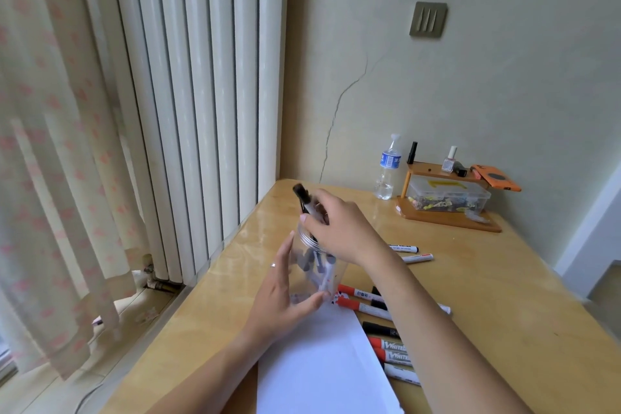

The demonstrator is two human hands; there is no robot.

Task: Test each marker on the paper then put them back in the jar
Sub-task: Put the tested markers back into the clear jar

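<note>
At the bottom centre of the frame a white sheet of paper lies on the wooden table, with both forearms reaching over it. Just above the paper, the left hand steadies a clear plastic jar, fingers straight along its left side and the thumb across its lower front; a ring shows on one finger. Several markers stand inside the jar, blurred through the plastic. At frame centre, the right hand hovers over the jar's mouth, its fingers curled round a black-capped marker that tilts up and to the left, its lower end at the jar's rim. To the right of the paper lie loose markers, red-capped and black-capped, and two more farther up the table. At the upper right of the table stand a water bottle and a small wooden shelf with a clear box.
</note>
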